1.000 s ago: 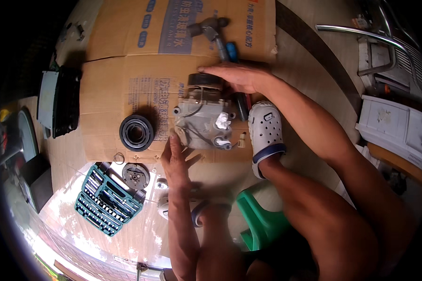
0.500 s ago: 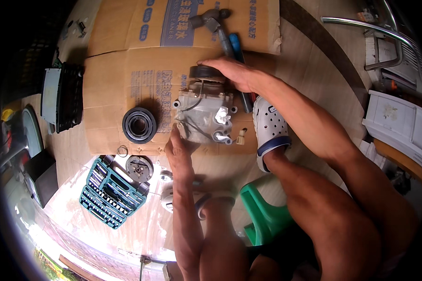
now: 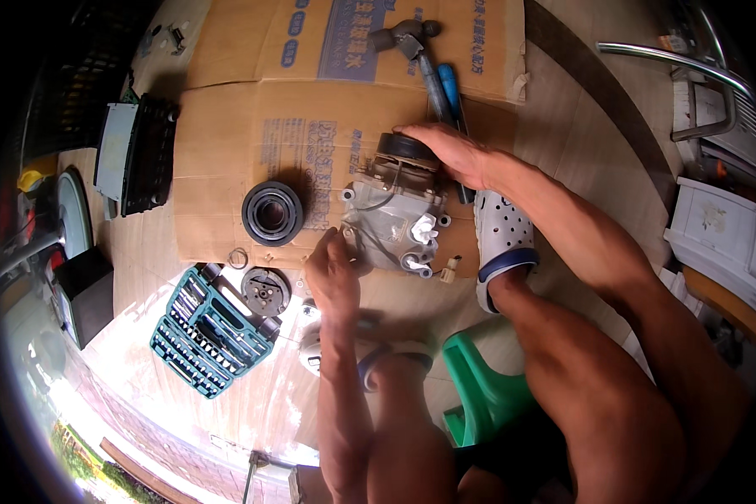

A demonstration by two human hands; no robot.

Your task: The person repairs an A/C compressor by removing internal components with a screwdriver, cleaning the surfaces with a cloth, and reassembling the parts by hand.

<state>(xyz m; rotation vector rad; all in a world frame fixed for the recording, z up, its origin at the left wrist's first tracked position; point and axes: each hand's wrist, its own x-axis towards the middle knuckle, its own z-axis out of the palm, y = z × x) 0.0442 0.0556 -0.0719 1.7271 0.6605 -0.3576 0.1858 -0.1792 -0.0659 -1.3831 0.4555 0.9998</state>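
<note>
A silver-grey car air-conditioning compressor [image 3: 395, 214] lies on flattened cardboard, its black round end pointing away from me. My right hand [image 3: 455, 154] is closed around that far end, fingers over its top edge. At the near left corner my left hand [image 3: 334, 273] grips the housing; some of its fingers are hidden. White stuff, perhaps tissue, plugs the ports on the compressor's right side. Left of it rests a black ringed pulley [image 3: 272, 213]. A round metal clutch plate [image 3: 265, 291] and a thin ring [image 3: 238, 258] are near the cardboard's front edge.
On the cardboard [image 3: 218, 160] lie a ball-peen hammer [image 3: 424, 63] and a blue-handled tool [image 3: 448, 84]. A teal socket set [image 3: 214, 332] is open at front left. My shoe [image 3: 502, 227] stands close on the right, a green stool [image 3: 479, 386] nearer me. A boxy device [image 3: 134, 155] stands left.
The whole view has shifted, so things sit further right. The compressor has tilted slightly, its far end now leaning a little to the right; both hands keep hold of it.
</note>
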